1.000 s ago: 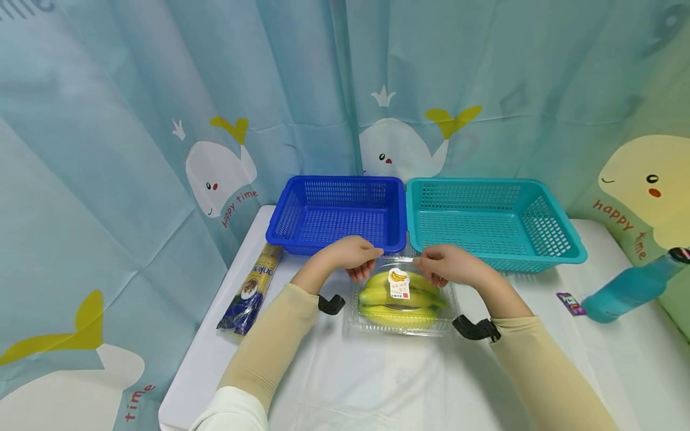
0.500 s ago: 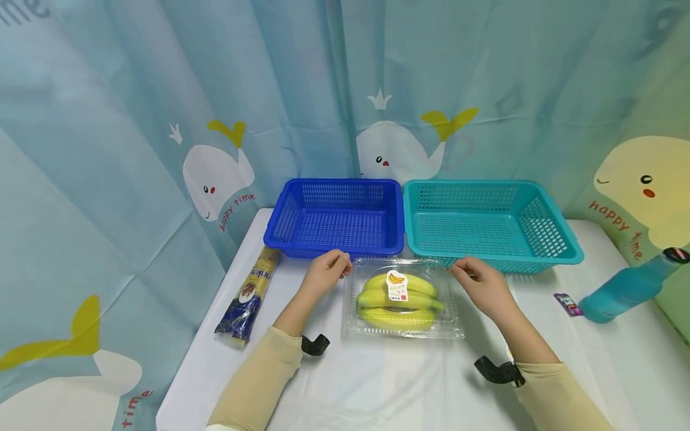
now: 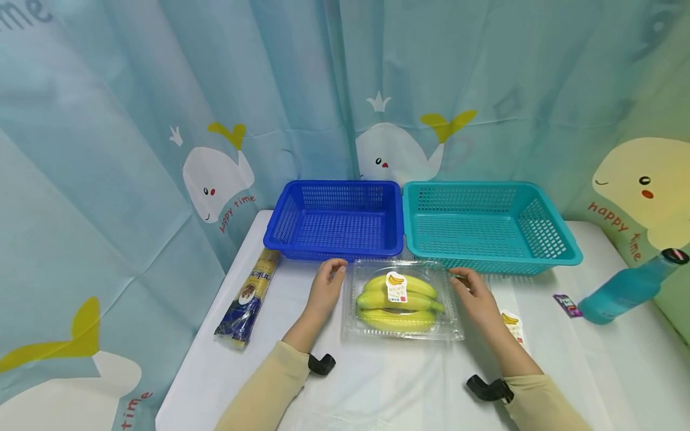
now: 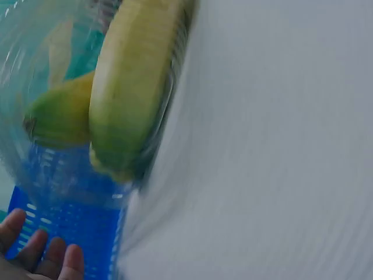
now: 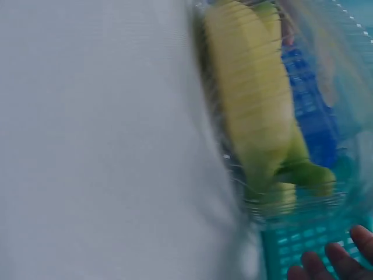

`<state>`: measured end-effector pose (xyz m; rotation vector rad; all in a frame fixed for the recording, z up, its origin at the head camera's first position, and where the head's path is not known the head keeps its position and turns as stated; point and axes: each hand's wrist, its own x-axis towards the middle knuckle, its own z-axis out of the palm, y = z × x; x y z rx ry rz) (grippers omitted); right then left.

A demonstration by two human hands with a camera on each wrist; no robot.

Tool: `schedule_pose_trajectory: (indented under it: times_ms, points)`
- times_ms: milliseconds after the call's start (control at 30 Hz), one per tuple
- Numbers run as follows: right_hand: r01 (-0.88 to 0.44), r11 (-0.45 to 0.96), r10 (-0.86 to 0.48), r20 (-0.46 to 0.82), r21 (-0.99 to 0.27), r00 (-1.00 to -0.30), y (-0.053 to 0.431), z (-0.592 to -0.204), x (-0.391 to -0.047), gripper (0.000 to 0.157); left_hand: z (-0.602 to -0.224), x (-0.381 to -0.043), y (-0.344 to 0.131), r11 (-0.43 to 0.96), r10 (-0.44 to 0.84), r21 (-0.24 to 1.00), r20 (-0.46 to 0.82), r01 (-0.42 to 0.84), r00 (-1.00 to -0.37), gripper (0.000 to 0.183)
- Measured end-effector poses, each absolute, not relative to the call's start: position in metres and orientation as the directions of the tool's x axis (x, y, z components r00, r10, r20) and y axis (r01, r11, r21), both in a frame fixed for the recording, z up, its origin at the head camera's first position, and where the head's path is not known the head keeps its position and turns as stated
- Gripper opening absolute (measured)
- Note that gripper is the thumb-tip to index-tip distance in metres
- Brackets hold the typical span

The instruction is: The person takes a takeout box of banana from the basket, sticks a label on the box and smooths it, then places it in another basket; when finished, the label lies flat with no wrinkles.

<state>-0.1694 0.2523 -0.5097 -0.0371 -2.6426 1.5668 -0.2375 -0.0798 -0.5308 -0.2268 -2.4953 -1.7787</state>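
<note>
A clear plastic clamshell box [image 3: 350, 326] of yellow-green bananas [image 3: 396, 302] lies on the white table, with a banana label [image 3: 396, 287] on its lid. Close to its left side is my left hand [image 3: 326, 287]; in the left wrist view its fingers [image 4: 53, 256] are spread loosely and hold nothing. My right hand [image 3: 474, 296] is at the box's right side. Its fingers [image 5: 338, 256] appear relaxed in the right wrist view, also with nothing in them. Whether either hand touches the box is hard to tell.
Behind the box stand a blue basket [image 3: 334, 254] and a teal basket [image 3: 485, 263], side by side. A packet [image 3: 249, 299] in gold and blue lies left. At right are a blue bottle [image 3: 622, 293] and a small purple packet [image 3: 568, 305]. A banana sticker [image 3: 513, 326] lies beside my right forearm.
My hands have moved apart from the box's back edge, where they were near each other, out to its left and right sides. The sticker by my right forearm has come into view.
</note>
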Motion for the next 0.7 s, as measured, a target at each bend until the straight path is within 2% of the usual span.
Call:
schedule_pose_trajectory:
  times_ms: [133, 433, 700]
  points:
    - [-0.03, 0.433, 0.028, 0.046, -0.901, -0.999, 0.25, -0.517, -0.172, 0.056, -0.535, -0.236, -0.076, 0.279, 0.091, 0.957, 0.055, 0.078, -0.994, 0.041]
    - [-0.085, 0.338, -0.026, 0.081, -0.937, -0.996, 0.245, -0.524, -0.173, 0.056, -0.544, -0.229, -0.071, 0.236, 0.184, 0.966, 0.057, 0.101, -0.981, 0.056]
    - [-0.078, 0.337, -0.046, 0.066, -0.938, -0.997, 0.243, -0.528, -0.174, 0.056, -0.547, -0.224, -0.068, 0.18, 0.269, 0.979, 0.042, 0.093, -0.962, 0.06]
